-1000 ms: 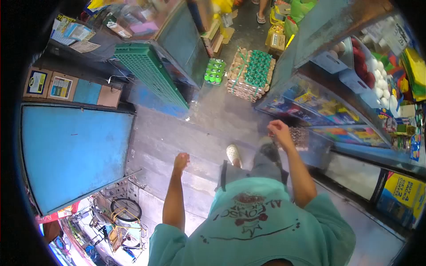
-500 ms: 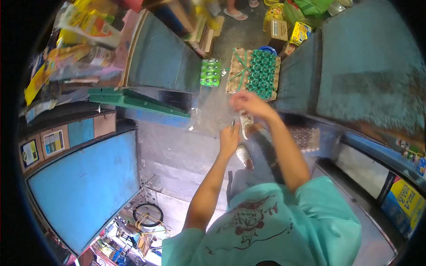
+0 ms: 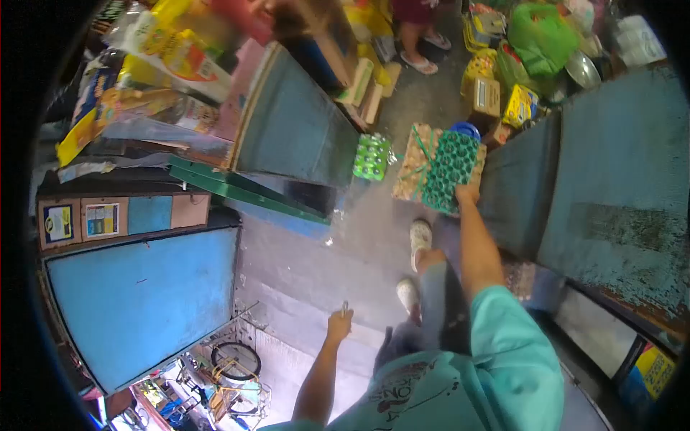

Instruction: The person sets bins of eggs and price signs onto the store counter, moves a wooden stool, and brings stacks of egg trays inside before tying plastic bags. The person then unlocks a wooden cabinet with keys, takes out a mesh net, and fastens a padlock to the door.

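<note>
My left hand (image 3: 340,325) is closed around a small, slim object that sticks up past the fingers; what it is cannot be made out. Near the stacked egg trays, my right hand (image 3: 467,194) touches the near right edge of the green egg tray (image 3: 449,171). That tray lies on top of brown cardboard trays (image 3: 411,172) tied with green string. The fingers of my right hand are partly hidden at the tray edge. Left of the trays stands a green pack of round-topped items (image 3: 371,156).
A blue panel (image 3: 147,302) is at the left, with a bicycle (image 3: 236,360) below it. Blue-grey cabinets (image 3: 614,172) flank the passage. Another person's feet (image 3: 419,62) are ahead, near a green bag (image 3: 543,39) and a small brown box (image 3: 485,97).
My right hand has moved from in front of my body to the green tray. My left hand has gone lower and away from the right. The view has shifted closer to the passage.
</note>
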